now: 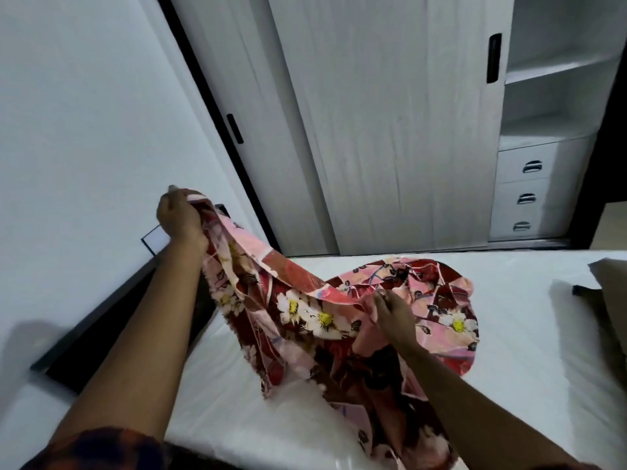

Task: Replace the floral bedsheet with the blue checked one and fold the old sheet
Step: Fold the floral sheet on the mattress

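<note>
White wardrobe (pixel 390 130) doors stand beyond the far edge of the bare white bed (pixel 526 351). The bunched floral sheet (pixel 305 317) lies across the bed's middle. The left hand (pixel 179 217) grips one end, raised near the left edge, and the right hand (pixel 393 313) pinches a fold lower down.
</note>
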`<state>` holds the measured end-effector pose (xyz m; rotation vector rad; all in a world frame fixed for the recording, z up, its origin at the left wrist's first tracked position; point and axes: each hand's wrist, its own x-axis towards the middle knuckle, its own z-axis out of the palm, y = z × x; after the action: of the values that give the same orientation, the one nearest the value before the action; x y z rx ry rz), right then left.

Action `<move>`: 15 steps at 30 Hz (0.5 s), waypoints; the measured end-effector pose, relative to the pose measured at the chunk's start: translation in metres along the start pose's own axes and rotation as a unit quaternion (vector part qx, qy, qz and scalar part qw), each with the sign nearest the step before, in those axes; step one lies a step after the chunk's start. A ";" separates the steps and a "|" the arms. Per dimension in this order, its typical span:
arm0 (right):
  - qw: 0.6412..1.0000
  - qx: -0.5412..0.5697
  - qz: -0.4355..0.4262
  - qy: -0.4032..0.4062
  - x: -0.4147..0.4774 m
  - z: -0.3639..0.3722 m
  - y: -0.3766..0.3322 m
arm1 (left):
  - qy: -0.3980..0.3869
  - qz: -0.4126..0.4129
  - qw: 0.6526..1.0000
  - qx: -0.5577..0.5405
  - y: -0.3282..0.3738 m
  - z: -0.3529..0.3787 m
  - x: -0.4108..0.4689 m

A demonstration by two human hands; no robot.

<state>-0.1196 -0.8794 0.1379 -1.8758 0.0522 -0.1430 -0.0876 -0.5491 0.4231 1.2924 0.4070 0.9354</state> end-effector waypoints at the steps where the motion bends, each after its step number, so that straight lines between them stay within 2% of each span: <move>1: 0.999 -0.023 -0.034 -0.022 0.009 0.008 -0.016 | -0.008 0.033 0.999 0.040 -0.004 0.002 -0.007; 4: 0.982 -0.092 -0.133 -0.100 0.022 0.015 -0.060 | -0.032 0.087 0.992 0.081 -0.017 0.006 -0.028; 7: 0.945 -0.201 -0.159 -0.204 0.020 0.013 -0.053 | -0.023 0.042 0.997 0.063 -0.025 0.002 -0.026; 9: 0.919 -0.278 -0.139 -0.244 0.009 0.009 -0.018 | -0.002 0.006 0.997 0.073 -0.036 -0.006 -0.014; 12: 0.888 -0.354 -0.025 -0.292 -0.020 0.000 0.062 | 0.014 -0.048 0.998 0.049 -0.059 -0.015 -0.011; 14: 0.888 -0.356 0.047 -0.286 -0.042 -0.006 0.111 | 0.036 -0.075 0.995 0.062 -0.082 -0.022 -0.005; 15: 0.901 -0.345 0.076 -0.253 -0.053 -0.009 0.132 | 0.047 -0.094 0.991 0.078 -0.096 -0.027 0.002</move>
<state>-0.1689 -0.9219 0.0110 -2.5484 -0.1242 0.5436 -0.0720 -0.5294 0.3260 1.3276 0.6748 0.8194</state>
